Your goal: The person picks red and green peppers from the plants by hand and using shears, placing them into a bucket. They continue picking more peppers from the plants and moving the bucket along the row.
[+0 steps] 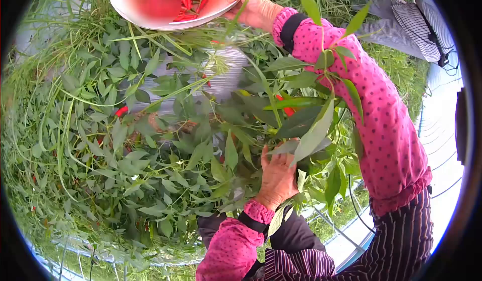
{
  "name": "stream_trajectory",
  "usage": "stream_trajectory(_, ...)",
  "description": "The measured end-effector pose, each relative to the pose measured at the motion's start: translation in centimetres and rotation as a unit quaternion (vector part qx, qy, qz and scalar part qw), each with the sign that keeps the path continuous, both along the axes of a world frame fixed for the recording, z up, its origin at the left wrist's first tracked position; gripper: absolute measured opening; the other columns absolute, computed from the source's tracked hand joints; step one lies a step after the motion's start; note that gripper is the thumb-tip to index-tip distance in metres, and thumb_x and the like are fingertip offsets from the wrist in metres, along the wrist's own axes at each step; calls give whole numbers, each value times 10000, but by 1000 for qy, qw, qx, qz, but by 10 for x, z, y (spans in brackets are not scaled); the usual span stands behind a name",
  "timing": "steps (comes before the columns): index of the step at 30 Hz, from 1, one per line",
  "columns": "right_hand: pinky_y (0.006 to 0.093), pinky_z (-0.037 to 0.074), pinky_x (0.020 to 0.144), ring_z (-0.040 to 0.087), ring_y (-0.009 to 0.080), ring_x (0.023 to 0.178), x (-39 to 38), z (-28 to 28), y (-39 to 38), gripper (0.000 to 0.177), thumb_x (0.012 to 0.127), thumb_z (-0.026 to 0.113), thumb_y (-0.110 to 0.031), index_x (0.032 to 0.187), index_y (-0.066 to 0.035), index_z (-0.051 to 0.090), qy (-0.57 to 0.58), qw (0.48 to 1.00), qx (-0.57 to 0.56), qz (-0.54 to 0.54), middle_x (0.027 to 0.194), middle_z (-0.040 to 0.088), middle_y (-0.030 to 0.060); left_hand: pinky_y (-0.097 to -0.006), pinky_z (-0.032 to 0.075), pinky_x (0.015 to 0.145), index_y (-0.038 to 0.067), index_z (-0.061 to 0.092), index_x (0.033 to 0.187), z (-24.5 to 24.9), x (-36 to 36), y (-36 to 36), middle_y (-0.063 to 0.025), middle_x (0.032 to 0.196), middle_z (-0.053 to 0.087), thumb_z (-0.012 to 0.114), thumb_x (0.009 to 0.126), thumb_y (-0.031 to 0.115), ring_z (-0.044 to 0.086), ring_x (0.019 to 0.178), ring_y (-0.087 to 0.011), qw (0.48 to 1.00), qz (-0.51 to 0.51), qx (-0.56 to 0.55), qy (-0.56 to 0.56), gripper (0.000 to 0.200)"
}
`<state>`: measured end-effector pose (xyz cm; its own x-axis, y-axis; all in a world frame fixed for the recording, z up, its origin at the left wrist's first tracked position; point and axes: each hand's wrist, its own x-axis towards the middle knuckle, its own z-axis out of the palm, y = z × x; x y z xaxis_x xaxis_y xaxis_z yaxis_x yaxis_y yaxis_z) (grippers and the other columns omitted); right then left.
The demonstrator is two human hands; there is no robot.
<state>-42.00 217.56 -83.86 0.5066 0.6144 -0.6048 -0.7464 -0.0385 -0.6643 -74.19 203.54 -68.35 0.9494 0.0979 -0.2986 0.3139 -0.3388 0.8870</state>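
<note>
Pink-sleeved, reaching among leaves (301, 125) with bowl (165, 26) held out.

Gripping the bowl by its rim with the right hand (257, 11), red peppers (187, 0) inside; sinking the left hand (278, 180) into foliage near a half-hidden red pepper (288, 109), with fingers partly bent and screened; cannot tell what, if anything, is caught. Apparently mid-reach; best served by parting leaves, sparing stems, holding the bowl level.

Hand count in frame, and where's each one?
2. Right hand: at the rim of the white bucket, top centre. Left hand: among the plant leaves, lower centre, fingers partly hidden. Any others could be hidden by foliage.
</note>
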Motion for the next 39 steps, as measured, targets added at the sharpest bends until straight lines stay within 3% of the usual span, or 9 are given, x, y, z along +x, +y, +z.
stream_trajectory(8, 430, 552, 698, 661, 307, 839, -5, -73, 32, 278, 833, 617, -180, 1011, 10, 521, -57, 986, -149, 57, 865, 634, 158, -582, 229, 1033, 57, 260, 1425, -5, -1, 0, -126, 1346, 451, 713, 681, 315, 385, 1269, -329, 998, 23, -51, 9, 908)
stream_trajectory(13, 355, 427, 961, 566, 239, 1148, -34, 50, -14, 567, 913, 544, -416, 1286, -8, 421, -95, 920, -239, 297, 1249, 560, 160, -570, 230, 1044, 43, 291, 1394, -2, 3, -6, -116, 1361, 437, 704, 693, 248, 379, 1271, -332, 999, -7, -30, 28, 839)
stream_trajectory(16, 280, 497, 732, 672, 165, 820, -47, 107, -45, 365, 886, 602, -295, 1089, 7, 568, -180, 858, -270, 399, 980, 670, 111, -560, 236, 1048, 37, 302, 1385, 6, 7, 1, -105, 1357, 444, 708, 687, 231, 376, 1275, -334, 997, -49, -37, 52, 830)
stream_trajectory(20, 289, 517, 694, 658, 175, 707, -71, 178, -108, 169, 893, 573, -167, 984, -34, 623, -232, 826, -218, 464, 844, 672, 74, -501, 272, 1029, 81, 133, 1485, 12, 6, -4, -98, 1302, 483, 719, 662, 236, 403, 1244, -296, 998, -38, 5, 42, 1023)
stream_trajectory(22, 333, 516, 760, 633, 204, 924, -85, 202, -145, 191, 817, 604, -113, 1006, -93, 624, -439, 658, -171, 588, 951, 641, 42, -484, 279, 1021, 88, 135, 1487, 15, 7, -6, -98, 1295, 489, 719, 662, 229, 408, 1239, -295, 999, -26, -1, 36, 1021)
stream_trajectory(25, 443, 452, 920, 483, 230, 1192, -117, 221, -170, 301, 738, 620, -113, 1038, -138, 610, -477, 416, -214, 744, 1083, 575, 2, -455, 285, 1015, 88, 164, 1481, 10, 3, -7, -97, 1304, 480, 732, 648, 224, 399, 1253, -295, 999, -39, 14, 32, 1017)
stream_trajectory(28, 553, 328, 1023, 361, 225, 1288, -127, 223, -195, 347, 715, 628, -147, 1060, -150, 591, -525, 333, -152, 768, 1157, 525, -32, -510, 271, 1041, 122, 174, 1477, 10, -6, -8, -66, 1356, 436, 725, 662, 177, 377, 1276, -294, 997, -58, -9, 39, 986)
stream_trajectory(32, 589, 230, 1068, 352, 239, 1305, -131, 220, -212, 351, 685, 649, -189, 1031, -204, 592, -501, 402, -111, 759, 1128, 564, -21, -494, 276, 1041, 110, 338, 1394, 8, -19, -13, -65, 1340, 449, 717, 678, 190, 375, 1279, -292, 999, -33, -1, 2, 814)
stream_trajectory(39, 546, 267, 1057, 487, 199, 1015, -148, 233, -205, 115, 680, 624, -204, 793, -197, 611, -620, 322, -46, 714, 863, 527, -25, -434, 339, 971, 131, 546, 1197, 6, -25, -24, -36, 1272, 506, 561, 804, 190, 427, 1235, -273, 997, -8, 66, -26, 397)
